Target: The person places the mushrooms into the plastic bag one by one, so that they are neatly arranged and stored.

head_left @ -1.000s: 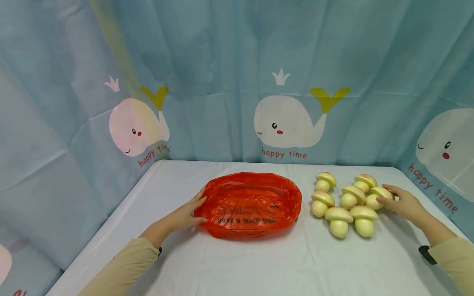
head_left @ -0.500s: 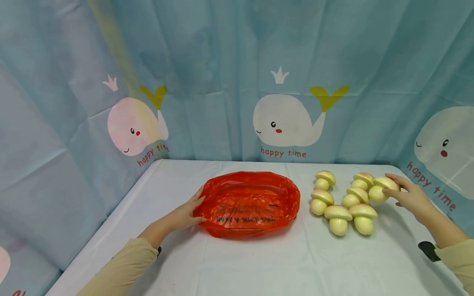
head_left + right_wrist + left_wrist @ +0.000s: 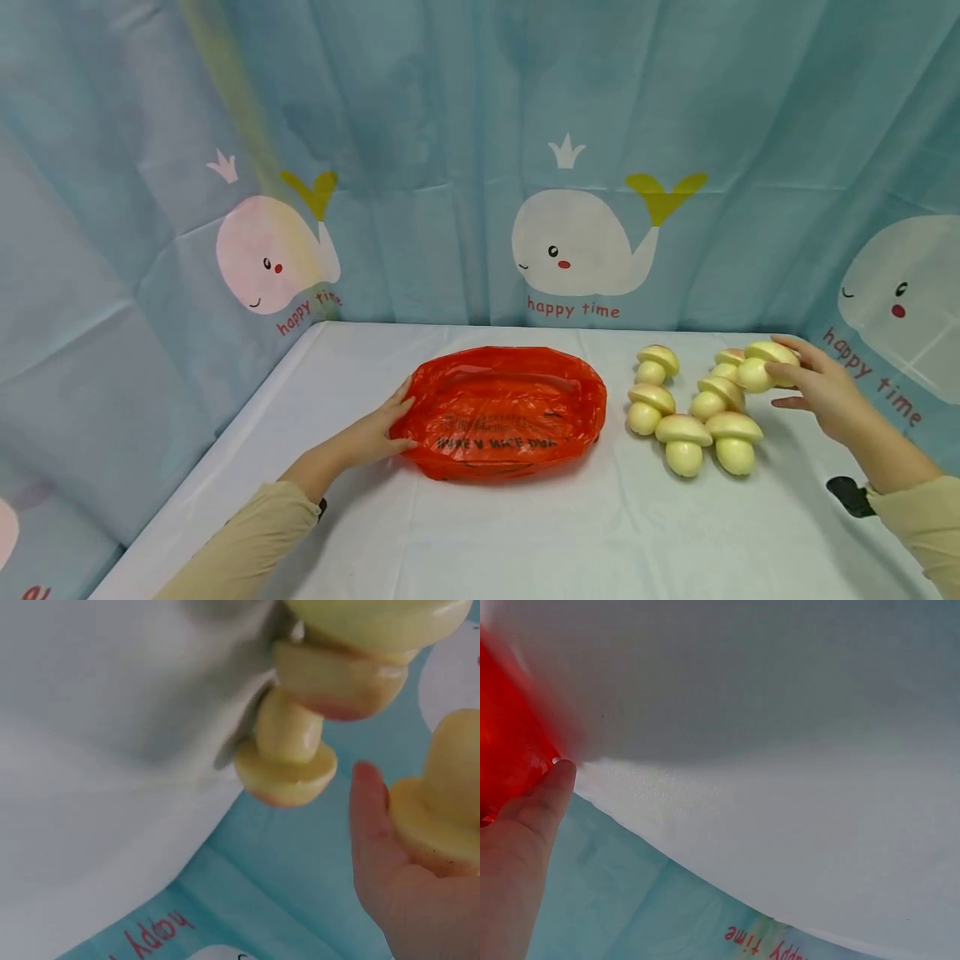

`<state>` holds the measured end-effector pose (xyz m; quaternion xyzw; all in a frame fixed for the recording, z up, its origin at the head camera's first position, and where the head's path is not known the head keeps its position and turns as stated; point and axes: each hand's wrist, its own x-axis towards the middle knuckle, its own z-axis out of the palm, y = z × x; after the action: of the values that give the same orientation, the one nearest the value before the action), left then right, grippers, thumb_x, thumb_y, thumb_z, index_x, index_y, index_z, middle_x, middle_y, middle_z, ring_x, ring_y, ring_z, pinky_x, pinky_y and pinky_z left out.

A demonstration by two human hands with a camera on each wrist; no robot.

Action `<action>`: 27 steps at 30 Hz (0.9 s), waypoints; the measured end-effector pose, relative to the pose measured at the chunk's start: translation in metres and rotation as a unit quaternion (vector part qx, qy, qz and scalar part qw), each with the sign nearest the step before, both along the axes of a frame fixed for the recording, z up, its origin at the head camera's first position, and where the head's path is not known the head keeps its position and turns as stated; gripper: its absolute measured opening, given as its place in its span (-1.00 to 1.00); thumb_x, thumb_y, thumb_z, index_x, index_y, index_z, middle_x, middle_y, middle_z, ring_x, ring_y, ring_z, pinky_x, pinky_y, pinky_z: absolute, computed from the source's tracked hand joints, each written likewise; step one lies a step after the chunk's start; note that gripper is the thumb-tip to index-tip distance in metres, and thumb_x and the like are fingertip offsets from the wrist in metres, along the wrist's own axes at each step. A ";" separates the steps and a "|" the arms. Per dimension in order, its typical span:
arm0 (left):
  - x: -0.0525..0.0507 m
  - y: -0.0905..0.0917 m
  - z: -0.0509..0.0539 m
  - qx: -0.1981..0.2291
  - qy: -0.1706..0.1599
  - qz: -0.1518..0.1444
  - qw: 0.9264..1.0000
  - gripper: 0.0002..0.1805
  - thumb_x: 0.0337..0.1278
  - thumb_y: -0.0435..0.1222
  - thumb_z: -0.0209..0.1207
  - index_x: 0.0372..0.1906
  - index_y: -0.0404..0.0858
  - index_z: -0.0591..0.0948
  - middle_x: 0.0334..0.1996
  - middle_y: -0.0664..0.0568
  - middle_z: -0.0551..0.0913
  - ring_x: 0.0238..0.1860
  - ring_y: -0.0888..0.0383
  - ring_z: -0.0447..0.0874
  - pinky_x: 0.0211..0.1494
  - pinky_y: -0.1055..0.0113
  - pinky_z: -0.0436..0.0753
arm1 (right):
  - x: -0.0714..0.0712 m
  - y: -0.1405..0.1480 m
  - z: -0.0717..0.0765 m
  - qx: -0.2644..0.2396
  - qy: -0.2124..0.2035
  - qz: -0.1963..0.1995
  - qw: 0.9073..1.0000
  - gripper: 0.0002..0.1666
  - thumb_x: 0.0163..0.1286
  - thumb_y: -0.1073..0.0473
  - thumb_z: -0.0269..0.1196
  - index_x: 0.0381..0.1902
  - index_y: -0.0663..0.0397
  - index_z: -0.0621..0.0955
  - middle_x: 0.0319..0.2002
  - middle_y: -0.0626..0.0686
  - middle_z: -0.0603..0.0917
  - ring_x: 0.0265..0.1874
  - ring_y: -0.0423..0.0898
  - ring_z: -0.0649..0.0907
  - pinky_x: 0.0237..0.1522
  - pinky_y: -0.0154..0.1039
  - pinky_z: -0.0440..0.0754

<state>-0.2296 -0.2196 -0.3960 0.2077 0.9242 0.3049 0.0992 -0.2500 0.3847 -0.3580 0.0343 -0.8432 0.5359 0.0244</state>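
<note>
Steadying appears to be the function of the left hand (image 3: 367,437), which rests at the left side of the red plastic bag (image 3: 498,408) near the middle of the white table (image 3: 555,537). We see its fingers and thumb spread apart, touching the rim at separate places; we judge that this spacing keeps the bag's oval shape from shifting or folding. The left wrist view shows one digit against the red edge and little more, so we cannot tell how far the others overlap the rim. At the right, we find the right hand (image 3: 825,396) gripping a pale yellow mushroom-shaped piece (image 3: 771,353), its thumb and fingers clamped about the cap while the stem points left. The cap is the broader part and probably offers the surer hold. This piece appears raised off the table, and the right wrist view shows it apart from its neighbours. We count six more pieces (image 3: 684,429) on the table to the right of the bag: two along the left, two along the near side, two toward the far right. Their close grouping, we judge, suits the right hand, with the bag just beside them and the left hand free to brace it.
</note>
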 end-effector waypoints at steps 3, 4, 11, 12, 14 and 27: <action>0.001 -0.001 -0.001 0.000 0.007 -0.005 1.000 -0.16 0.25 -0.27 0.24 0.43 -0.58 0.07 0.53 -0.26 -0.27 0.48 -0.31 -0.18 0.42 -0.19 0.04 | -0.004 -0.009 -0.001 -0.013 0.006 0.005 1.000 -0.46 0.54 0.07 0.04 0.40 -0.25 0.21 0.06 0.16 0.28 -0.30 -0.43 0.55 -0.30 -0.36 0.65; 0.002 -0.002 -0.001 0.000 0.010 -0.008 1.000 -0.16 0.26 -0.27 0.23 0.42 -0.59 0.06 0.53 -0.27 -0.28 0.47 -0.32 -0.18 0.42 -0.19 0.03 | -0.005 -0.012 -0.001 -0.019 0.004 0.005 1.000 -0.46 0.53 0.08 0.05 0.39 -0.17 0.21 0.04 0.08 0.32 -0.29 -0.43 0.55 -0.29 -0.37 0.64; 0.001 0.000 -0.002 -0.001 0.015 -0.002 1.000 -0.14 0.25 -0.24 0.24 0.43 -0.57 0.06 0.53 -0.27 -0.25 0.47 -0.33 -0.14 0.41 -0.20 0.05 | -0.009 -0.026 0.007 -0.132 -0.032 0.021 0.990 -0.55 0.52 0.14 0.06 0.22 0.26 0.27 -0.29 -0.31 0.56 -0.31 -0.34 0.59 -0.27 -0.36 0.66; 0.001 0.001 -0.002 -0.003 0.015 0.000 1.000 -0.14 0.25 -0.23 0.25 0.43 -0.57 0.07 0.53 -0.27 -0.24 0.46 -0.33 -0.12 0.41 -0.21 0.06 | -0.009 -0.028 0.008 -0.166 -0.041 0.026 0.985 -0.63 0.51 0.16 0.07 0.16 0.16 0.29 -0.30 -0.28 0.57 -0.31 -0.31 0.60 -0.27 -0.35 0.66; 0.001 0.001 -0.003 -0.006 0.014 0.004 1.000 -0.14 0.24 -0.23 0.25 0.43 -0.56 0.07 0.53 -0.26 -0.24 0.46 -0.33 -0.11 0.40 -0.21 0.08 | -0.009 -0.030 0.011 -0.235 -0.057 0.038 0.970 -0.72 0.50 0.20 0.08 0.08 0.05 0.30 -0.29 -0.21 0.58 -0.30 -0.24 0.61 -0.25 -0.31 0.68; -0.001 0.002 -0.008 -0.006 0.015 0.011 1.000 -0.12 0.24 -0.22 0.26 0.44 -0.55 0.06 0.53 -0.25 -0.24 0.47 -0.32 -0.13 0.41 -0.20 0.06 | -0.017 -0.054 0.018 -0.393 -0.127 0.090 0.906 -0.52 0.47 0.33 0.08 0.20 -0.15 0.20 -0.19 -0.10 0.58 -0.24 -0.11 0.68 -0.19 -0.18 0.69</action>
<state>-0.2302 -0.2173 -0.4037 0.2016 0.9297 0.2969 0.0833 -0.2667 0.3309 -0.3400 0.0292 -0.5535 0.8238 -0.1192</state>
